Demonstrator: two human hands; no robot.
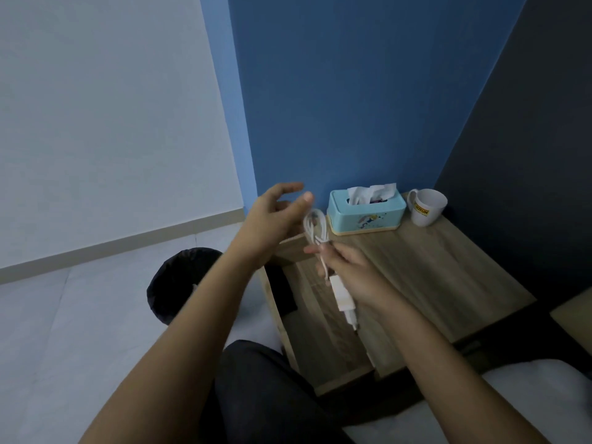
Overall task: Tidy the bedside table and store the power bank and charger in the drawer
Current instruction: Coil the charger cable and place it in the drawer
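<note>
Right hand point(349, 274) grips charger point(342, 298) and coiled cable point(315, 227) above tabletop point(432, 267) for compact storage; left hand point(272, 219) hovers, fingers released.

A white charger point(343, 299) with a white cable point(315, 227). A wood-grain brown bedside table point(426, 270). At its far edge, a light blue tissue box point(365, 213) with a small cartoon print, and a white mug point(427, 207) with a yellow label. A black bin point(174, 283).

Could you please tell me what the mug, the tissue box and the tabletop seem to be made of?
The mug looks like glazed white ceramic, smooth with a soft sheen. The tissue box seems to be plastic, a matte turquoise shell on a pale, possibly wooden base. The tabletop shows wood grain, likely laminate, though it could be real wood.
</note>
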